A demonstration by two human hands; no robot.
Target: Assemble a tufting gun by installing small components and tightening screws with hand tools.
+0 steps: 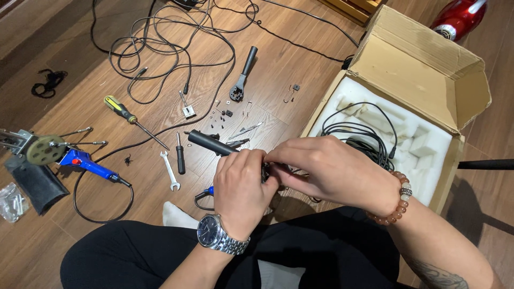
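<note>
Nearest the cam: black-trousered legs (pixel 160 257) crossed at 6 o'clock, w/ both wrists above them. Left hand (pixel 241 190), steel watch (pixel 219 235) on the wrist, is curled shut round a black cylindrical tool (pixel 206 142); the tool's body sticks out toward 10 o'clock from the fist, its near end hidden inside the grip. Right hand (pixel 332 171), bead bracelet (pixel 396 200) on the wrist, meets the left at approx centre, fingertips pressed together pinching at the tool's hidden end; what exactly they pinch, can't tell. At 9 o'clock of the hands: small spanner (pixel 170 170), black screwdriver (pixel 180 155), blue soldering iron (pixel 91 166). At 2 o'clock: open cardboard box (pixel 417 64) w/ white foam and coiled black cable (pixel 358 134).
</note>
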